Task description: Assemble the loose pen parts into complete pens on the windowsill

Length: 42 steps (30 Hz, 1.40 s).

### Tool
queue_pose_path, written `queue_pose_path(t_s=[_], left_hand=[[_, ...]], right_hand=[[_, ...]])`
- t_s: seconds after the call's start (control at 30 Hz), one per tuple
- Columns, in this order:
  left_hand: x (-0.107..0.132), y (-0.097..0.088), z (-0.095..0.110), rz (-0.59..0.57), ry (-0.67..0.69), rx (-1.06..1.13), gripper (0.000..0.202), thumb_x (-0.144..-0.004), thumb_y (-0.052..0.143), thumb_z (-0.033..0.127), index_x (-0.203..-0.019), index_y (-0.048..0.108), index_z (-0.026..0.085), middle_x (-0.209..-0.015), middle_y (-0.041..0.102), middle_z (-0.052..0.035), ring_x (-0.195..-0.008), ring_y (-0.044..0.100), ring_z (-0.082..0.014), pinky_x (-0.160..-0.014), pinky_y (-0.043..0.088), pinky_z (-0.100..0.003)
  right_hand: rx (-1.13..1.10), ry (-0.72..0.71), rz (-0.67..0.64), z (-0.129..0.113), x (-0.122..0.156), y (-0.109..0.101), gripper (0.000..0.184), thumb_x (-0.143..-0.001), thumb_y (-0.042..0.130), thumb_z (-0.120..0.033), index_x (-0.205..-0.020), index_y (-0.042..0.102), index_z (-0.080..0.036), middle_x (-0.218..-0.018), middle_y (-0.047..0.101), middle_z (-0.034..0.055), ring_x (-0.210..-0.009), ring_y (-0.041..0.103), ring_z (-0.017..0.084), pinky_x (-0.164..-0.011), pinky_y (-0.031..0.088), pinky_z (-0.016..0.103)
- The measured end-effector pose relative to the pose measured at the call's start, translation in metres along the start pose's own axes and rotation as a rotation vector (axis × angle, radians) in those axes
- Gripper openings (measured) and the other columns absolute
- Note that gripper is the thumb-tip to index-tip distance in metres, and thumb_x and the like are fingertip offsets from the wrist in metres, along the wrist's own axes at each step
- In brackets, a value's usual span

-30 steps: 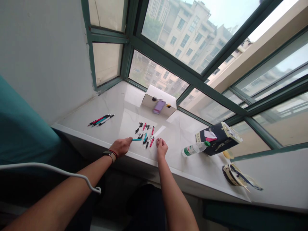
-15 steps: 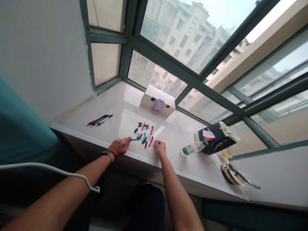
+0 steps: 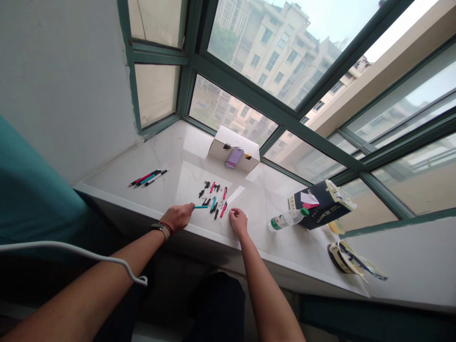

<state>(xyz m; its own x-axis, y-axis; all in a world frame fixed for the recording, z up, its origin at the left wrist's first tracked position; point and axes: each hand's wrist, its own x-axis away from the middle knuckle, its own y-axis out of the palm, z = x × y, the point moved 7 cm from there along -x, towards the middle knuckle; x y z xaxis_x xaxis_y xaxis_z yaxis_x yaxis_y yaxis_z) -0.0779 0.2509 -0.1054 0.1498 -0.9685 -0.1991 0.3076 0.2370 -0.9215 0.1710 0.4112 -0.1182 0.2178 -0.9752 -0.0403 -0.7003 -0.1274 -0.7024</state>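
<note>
My left hand (image 3: 180, 217) is closed on one end of a blue pen barrel (image 3: 201, 206), which points right over the white sill. To the right of the barrel lie loose pen parts: a blue piece (image 3: 213, 204), a red piece (image 3: 223, 209) and several black ones, such as a black piece (image 3: 216, 214). My right hand (image 3: 238, 221) rests by the red piece, fingers curled with the tips together. Anything between those fingertips is too small to tell. Several whole pens (image 3: 147, 177) lie side by side at the left.
A white box (image 3: 218, 147) stands at the back against the window. Right of my right hand are a clear bottle with a green cap (image 3: 284, 220), a dark carton (image 3: 322, 205) and a striped ring-shaped item (image 3: 342, 257). A white cable (image 3: 89, 254) hangs across my left forearm.
My right hand has shifted slightly to the right, with its fingers turned a little. My left hand and the blue pen barrel have stayed in place.
</note>
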Motion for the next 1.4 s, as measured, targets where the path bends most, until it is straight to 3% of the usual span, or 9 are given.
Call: queue_pose_path(t_s=[0.4, 0.6, 0.83, 0.93, 1.07, 1.2, 1.4], left_hand=[[0.0, 0.0, 0.001, 0.003, 0.013, -0.021, 0.033, -0.098, 0.027, 0.032, -0.11, 0.056, 0.023, -0.088, 0.07, -0.0075, -0.075, 0.065, -0.0225, -0.066, 0.043, -0.032], [0.001, -0.001, 0.001, 0.003, 0.013, -0.016, 0.033, -0.098, 0.027, 0.034, -0.108, 0.056, 0.023, -0.087, 0.07, -0.0071, -0.074, 0.065, -0.0226, -0.064, 0.041, -0.031], [0.001, 0.0, 0.0, -0.014, -0.019, -0.034, 0.032, -0.099, 0.029, 0.034, -0.112, 0.057, 0.023, -0.091, 0.071, -0.0071, -0.076, 0.065, -0.0218, -0.066, 0.04, -0.03], [0.001, -0.001, -0.001, -0.021, -0.039, -0.039, 0.033, -0.098, 0.031, 0.035, -0.113, 0.058, 0.023, -0.093, 0.071, -0.0078, -0.077, 0.065, -0.0219, -0.067, 0.04, -0.03], [0.002, -0.002, -0.002, -0.03, -0.066, -0.043, 0.03, -0.097, 0.036, 0.034, -0.114, 0.06, 0.024, -0.092, 0.07, -0.0074, -0.077, 0.064, -0.0213, -0.067, 0.039, -0.029], [0.002, -0.003, -0.003, 0.01, -0.09, -0.044, 0.027, -0.096, 0.039, 0.032, -0.111, 0.061, 0.022, -0.094, 0.068, -0.0063, -0.078, 0.062, -0.0189, -0.068, 0.038, -0.028], [0.002, -0.008, -0.012, 0.143, -0.169, -0.026, 0.027, -0.096, 0.043, 0.032, -0.107, 0.065, 0.021, -0.098, 0.063, -0.0051, -0.079, 0.06, -0.0153, -0.066, 0.039, -0.025]], right_hand=[[-0.001, 0.021, 0.044, 0.001, 0.012, 0.003, 0.025, -0.079, 0.055, -0.035, -0.089, 0.072, -0.019, -0.084, 0.071, 0.0047, -0.078, 0.062, 0.02, -0.076, 0.045, 0.03], [0.016, -0.044, 0.07, -0.01, 0.029, 0.006, 0.023, -0.082, 0.053, -0.033, -0.084, 0.07, -0.018, -0.08, 0.068, 0.0045, -0.074, 0.06, 0.019, -0.072, 0.043, 0.029], [0.112, -0.243, 0.135, -0.019, 0.072, 0.001, 0.019, -0.089, 0.046, -0.023, -0.086, 0.064, -0.018, -0.084, 0.061, 0.0046, -0.077, 0.056, 0.017, -0.076, 0.043, 0.028], [0.229, -0.177, 0.225, -0.017, 0.081, 0.001, 0.019, -0.089, 0.045, -0.02, -0.089, 0.064, -0.018, -0.09, 0.059, 0.0068, -0.082, 0.055, 0.019, -0.077, 0.042, 0.029], [0.391, -0.024, 0.37, -0.02, 0.082, -0.002, 0.017, -0.086, 0.051, -0.021, -0.097, 0.063, -0.018, -0.111, 0.058, 0.0123, -0.103, 0.05, 0.025, -0.085, 0.039, 0.035], [0.442, 0.017, 0.358, -0.023, 0.08, -0.001, 0.024, -0.086, 0.051, -0.021, -0.107, 0.062, -0.018, -0.125, 0.055, 0.0134, -0.119, 0.043, 0.027, -0.094, 0.035, 0.037], [0.462, 0.029, 0.321, -0.023, 0.08, 0.0, 0.028, -0.086, 0.05, -0.022, -0.112, 0.06, -0.017, -0.129, 0.054, 0.0139, -0.121, 0.042, 0.028, -0.096, 0.033, 0.038]])
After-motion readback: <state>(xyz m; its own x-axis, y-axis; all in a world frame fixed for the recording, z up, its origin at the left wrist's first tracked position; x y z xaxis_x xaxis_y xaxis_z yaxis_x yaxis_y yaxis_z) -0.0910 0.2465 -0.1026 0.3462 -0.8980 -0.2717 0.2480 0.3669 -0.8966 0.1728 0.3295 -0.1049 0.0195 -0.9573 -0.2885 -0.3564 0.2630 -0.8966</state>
